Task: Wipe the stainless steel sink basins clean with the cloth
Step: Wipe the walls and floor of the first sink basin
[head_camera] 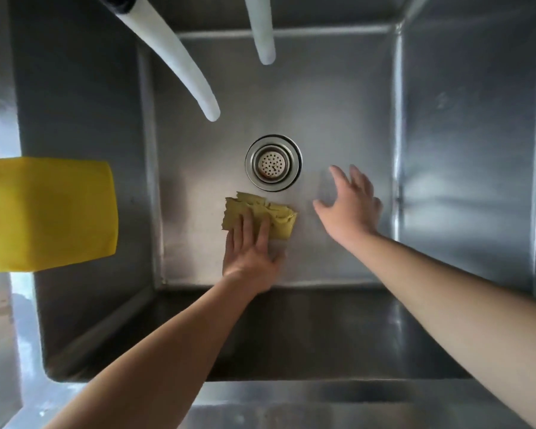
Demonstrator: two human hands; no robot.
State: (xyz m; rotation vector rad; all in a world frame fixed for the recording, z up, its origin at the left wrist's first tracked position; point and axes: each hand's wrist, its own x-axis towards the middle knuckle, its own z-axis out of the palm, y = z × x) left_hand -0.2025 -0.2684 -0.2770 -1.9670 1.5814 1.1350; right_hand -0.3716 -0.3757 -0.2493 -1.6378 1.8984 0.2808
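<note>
Markings: no readable writing on any item. Cloth [265, 216]: yellow-green, folded and crumpled, lying on the floor of the sink basin [338, 113], just in front of the drain [273, 162]. Left hand [251, 252]: flat on the cloth's near edge, fingers straight, pressing it to the steel. Right hand [350, 205]: fingers spread wide, holding nothing, over the basin floor right of the drain; whether it touches the steel cannot be told. Basin: stainless steel, square, streaked with dull reflections. Drain: round, with perforated strainer. Two white hoses [180, 60] hang over the far side. Yellow cloth [50, 212]: draped over the left wall.
</note>
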